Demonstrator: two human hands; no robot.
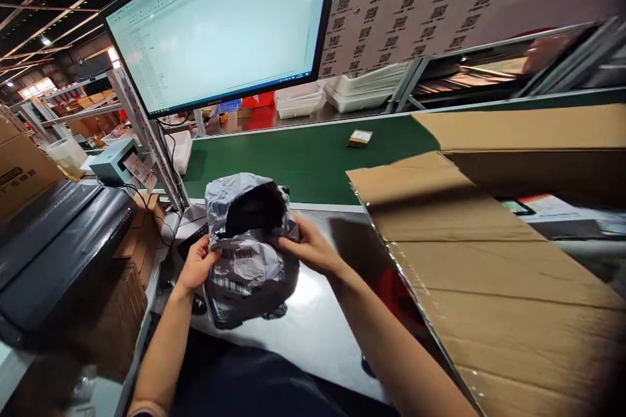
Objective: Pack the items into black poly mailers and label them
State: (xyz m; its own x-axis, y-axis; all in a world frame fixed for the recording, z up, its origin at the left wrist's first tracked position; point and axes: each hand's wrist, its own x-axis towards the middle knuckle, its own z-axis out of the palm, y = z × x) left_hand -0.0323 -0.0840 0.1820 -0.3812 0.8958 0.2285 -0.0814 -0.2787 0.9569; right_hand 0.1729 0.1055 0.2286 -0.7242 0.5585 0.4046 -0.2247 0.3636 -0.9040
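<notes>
I hold a grey plastic mailer bag (247, 260) with both hands over a shiny metal worktable (313, 326). The bag's top gapes, showing a black lining, and a barcode label faces me. My left hand (198, 264) grips the bag's left edge, fingers closed on the plastic. My right hand (308, 244) pinches the right edge near the opening.
A large open cardboard box (489, 260) fills the right side. Behind the table runs a green conveyor belt (303, 156) with a small carton (360, 137) on it. A big monitor (220, 19) stands above on a metal stand. Black bags (53, 241) and flat cartons lie at left.
</notes>
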